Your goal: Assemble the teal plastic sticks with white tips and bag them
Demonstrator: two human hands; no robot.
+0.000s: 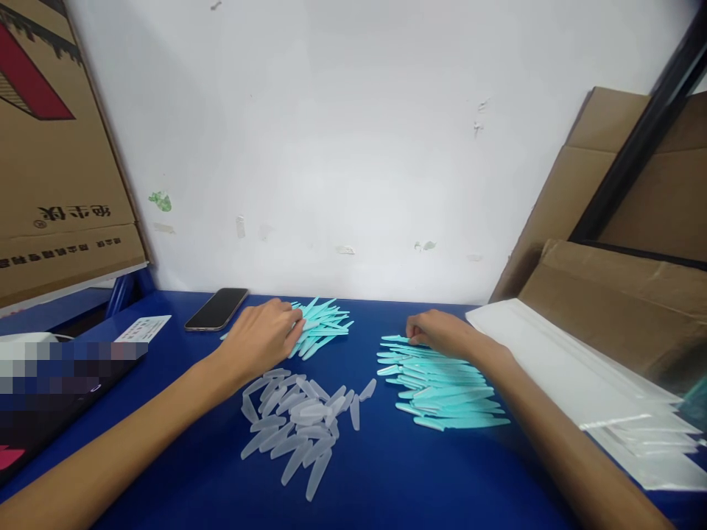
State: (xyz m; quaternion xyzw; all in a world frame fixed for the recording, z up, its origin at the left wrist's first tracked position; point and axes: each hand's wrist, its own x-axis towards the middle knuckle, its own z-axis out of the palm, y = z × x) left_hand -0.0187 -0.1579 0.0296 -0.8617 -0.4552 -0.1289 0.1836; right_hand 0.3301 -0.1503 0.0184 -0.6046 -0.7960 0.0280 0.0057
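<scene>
My left hand (266, 335) is at the left edge of a loose pile of turquoise plastic pieces (325, 324), fingers bent over them; what they hold is hidden. My right hand (434, 331) is closed at the far end of a row of turquoise pieces (442, 386) lying roughly side by side. Its fingertips meet at the farthest piece, and whether they grip it is too small to tell. Nearer me, between my forearms, lies a heap of translucent whitish caps (303, 416), a few of them apart at its right side.
A phone (217, 308) and a printed card (142, 329) lie on the blue table (353, 478) at the left. White flat sheets or bags (574, 368) are stacked at the right, beside cardboard (613, 309). A cardboard box (66, 169) stands back left, and a wall (353, 147) rises behind.
</scene>
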